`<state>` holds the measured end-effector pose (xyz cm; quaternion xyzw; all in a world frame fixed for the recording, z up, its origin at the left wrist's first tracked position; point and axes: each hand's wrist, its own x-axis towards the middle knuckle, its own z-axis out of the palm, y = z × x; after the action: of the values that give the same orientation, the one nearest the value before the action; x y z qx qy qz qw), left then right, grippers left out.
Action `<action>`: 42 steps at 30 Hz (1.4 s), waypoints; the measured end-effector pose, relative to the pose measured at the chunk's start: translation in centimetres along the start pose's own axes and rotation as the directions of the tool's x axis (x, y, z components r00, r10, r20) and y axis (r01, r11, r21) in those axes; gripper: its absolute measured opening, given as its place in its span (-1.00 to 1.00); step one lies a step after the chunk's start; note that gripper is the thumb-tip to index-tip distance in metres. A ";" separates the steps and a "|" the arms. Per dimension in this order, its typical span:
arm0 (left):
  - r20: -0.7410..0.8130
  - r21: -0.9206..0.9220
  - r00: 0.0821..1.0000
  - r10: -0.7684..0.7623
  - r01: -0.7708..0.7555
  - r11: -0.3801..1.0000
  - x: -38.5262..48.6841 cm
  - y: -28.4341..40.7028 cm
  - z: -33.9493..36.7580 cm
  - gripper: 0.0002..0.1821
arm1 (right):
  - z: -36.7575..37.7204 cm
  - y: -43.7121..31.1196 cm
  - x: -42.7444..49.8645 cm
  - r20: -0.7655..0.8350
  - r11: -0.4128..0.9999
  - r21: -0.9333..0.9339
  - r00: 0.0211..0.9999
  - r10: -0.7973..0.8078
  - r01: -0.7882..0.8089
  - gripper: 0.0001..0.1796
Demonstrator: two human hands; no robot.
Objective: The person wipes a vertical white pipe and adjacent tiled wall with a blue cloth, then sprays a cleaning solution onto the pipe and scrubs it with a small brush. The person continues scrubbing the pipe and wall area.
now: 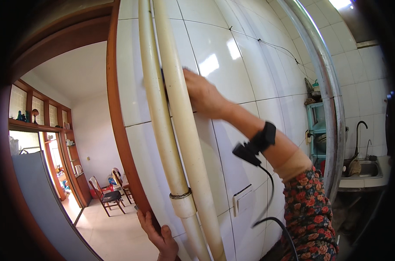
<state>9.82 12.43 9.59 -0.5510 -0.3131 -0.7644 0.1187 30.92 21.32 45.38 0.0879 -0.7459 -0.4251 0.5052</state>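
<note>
Two cream plastic pipes, a left one [155,107] with a coupling low down and a right one [184,120], run up a white tiled wall [230,75]. My right hand [205,93] reaches behind the right pipe against the tiles; its fingers are hidden there. A bit of something dark shows in the gap between the pipes near them, too little to name. A black strap with a device [264,138] and a cable is on my right forearm. Low at the left, my left hand [158,233] rests by the wooden door frame [119,124], fingers apart, palm partly in view.
A white wall switch [243,199] sits right of the pipes. Thin wire [275,45] runs along the upper wall. At the right stand a metal pole [332,107], a turquoise shelf [316,125] and a sink [368,169]. Through the doorway are chairs [111,196] and a grey-blue panel [37,195].
</note>
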 end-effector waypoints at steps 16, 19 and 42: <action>0.111 0.195 0.993 0.030 -0.052 0.979 0.1 2.7 -3.6 -0.32 | -2.9 -14.3 -13.2 0.186 0.917 -0.050 0.898 0.398 -0.396 -0.58; 0.088 0.135 0.990 0.106 -0.118 0.984 -0.8 6.3 -4.4 -0.38 | -6.1 -17.6 -16.1 0.284 0.570 0.207 0.606 0.743 -0.795 -0.67; 0.046 -0.059 0.989 0.144 -0.141 0.988 8.2 13.8 -4.1 -0.66 | -10.9 -37.7 -6.8 0.553 0.155 0.408 0.379 0.742 -0.899 -0.67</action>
<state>10.93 0.54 21.06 -0.5941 -0.2546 -0.7482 0.1499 31.95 -4.29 14.92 -0.2103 -0.8151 0.2094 0.4976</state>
